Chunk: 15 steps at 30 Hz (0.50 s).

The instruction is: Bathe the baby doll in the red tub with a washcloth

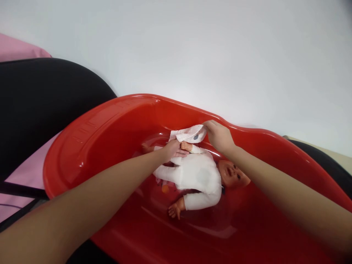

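A baby doll (200,176) in a white suit lies on its back inside a red plastic tub (110,121), head toward the right. My left hand (172,149) rests on the doll near its raised far arm, close to the doll's small hand. My right hand (218,135) pinches the edge of a white cloth (189,134) with a grey spot, held just above the doll's far side, near the tub's back rim. A small orange object (165,189) shows beside the doll's legs.
The tub sits against a white wall (192,47). A black chair back (38,99) and pink fabric (24,172) stand to the left. Another dark shape (321,154) shows behind the tub at the right.
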{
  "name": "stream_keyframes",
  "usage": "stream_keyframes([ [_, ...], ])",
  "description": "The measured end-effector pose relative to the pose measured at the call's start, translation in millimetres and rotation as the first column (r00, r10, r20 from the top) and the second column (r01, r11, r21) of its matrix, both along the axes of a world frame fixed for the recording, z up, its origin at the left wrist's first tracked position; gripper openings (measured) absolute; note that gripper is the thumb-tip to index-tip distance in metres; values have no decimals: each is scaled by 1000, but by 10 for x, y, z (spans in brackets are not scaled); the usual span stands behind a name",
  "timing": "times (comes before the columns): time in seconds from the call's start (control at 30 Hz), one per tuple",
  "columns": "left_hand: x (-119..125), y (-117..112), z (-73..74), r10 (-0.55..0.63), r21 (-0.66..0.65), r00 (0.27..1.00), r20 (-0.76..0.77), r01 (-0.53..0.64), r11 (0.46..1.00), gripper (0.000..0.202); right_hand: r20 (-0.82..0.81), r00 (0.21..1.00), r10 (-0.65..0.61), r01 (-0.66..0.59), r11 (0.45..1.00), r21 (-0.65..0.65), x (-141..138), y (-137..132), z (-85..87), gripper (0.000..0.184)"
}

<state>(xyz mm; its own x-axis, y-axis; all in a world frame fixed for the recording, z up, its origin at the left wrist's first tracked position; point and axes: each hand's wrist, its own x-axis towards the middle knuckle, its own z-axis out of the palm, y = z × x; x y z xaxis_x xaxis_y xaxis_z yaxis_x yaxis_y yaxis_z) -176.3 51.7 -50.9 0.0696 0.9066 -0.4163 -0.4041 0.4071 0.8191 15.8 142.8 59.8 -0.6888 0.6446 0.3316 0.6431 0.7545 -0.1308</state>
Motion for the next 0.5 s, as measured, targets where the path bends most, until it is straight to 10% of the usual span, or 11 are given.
stream_keyframes([
  [0.33, -1, -26, 85, -17, -44, 1000, -5, 17, 999, 55, -61, 993, 102, -99, 994, 47, 24, -3, 88, 30],
  [0.5, 18, -20, 94, -7, -15, 1000, -28, 6, 1000, 60, -46, 972, 229, -233, 948, -215, -71, -212, -6, 26],
])
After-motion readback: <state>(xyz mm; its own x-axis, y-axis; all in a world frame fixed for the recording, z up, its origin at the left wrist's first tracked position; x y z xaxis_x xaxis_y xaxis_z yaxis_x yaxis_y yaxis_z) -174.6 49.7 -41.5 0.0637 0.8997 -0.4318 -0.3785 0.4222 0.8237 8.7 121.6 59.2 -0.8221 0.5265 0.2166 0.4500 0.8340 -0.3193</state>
